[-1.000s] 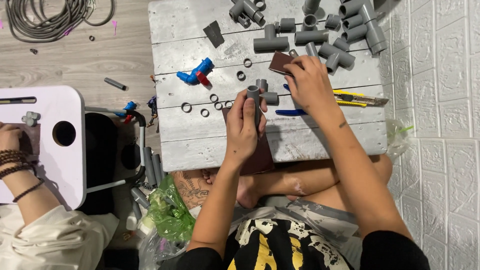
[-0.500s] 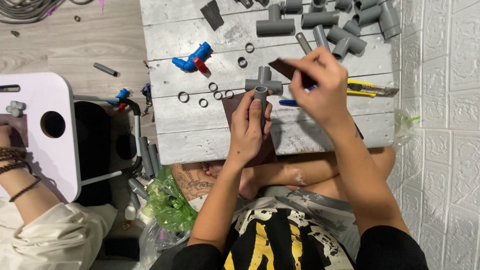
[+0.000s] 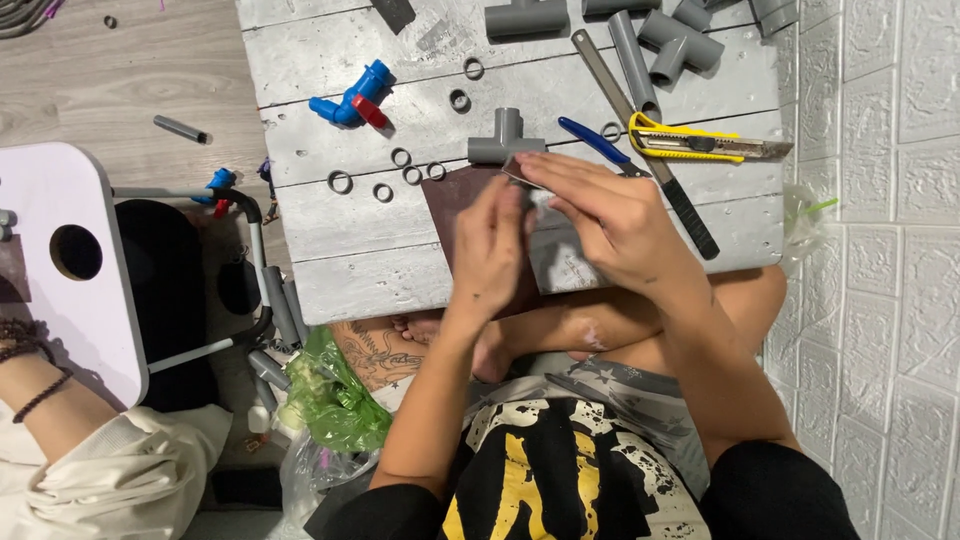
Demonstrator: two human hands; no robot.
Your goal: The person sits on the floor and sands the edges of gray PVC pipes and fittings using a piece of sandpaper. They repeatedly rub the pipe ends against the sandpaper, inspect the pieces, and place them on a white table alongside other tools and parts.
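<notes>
The person's left hand (image 3: 488,250) is closing around a small grey pipe piece (image 3: 540,200), mostly hidden, over a dark brown sandpaper sheet (image 3: 455,205) on the grey wooden counter (image 3: 350,250). The right hand (image 3: 610,215) is pinching a sandpaper strip (image 3: 518,172) against it. Cut rings (image 3: 400,175) are lying to the left and a grey tee fitting (image 3: 505,140) just beyond, so sanding looks underway; far fittings look untouched.

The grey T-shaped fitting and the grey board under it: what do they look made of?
The grey T-shaped fitting looks like moulded plastic: smooth, matte, evenly coloured. The grey board looks like painted wooden planks: seams between boards, with worn, streaky paint.
</notes>
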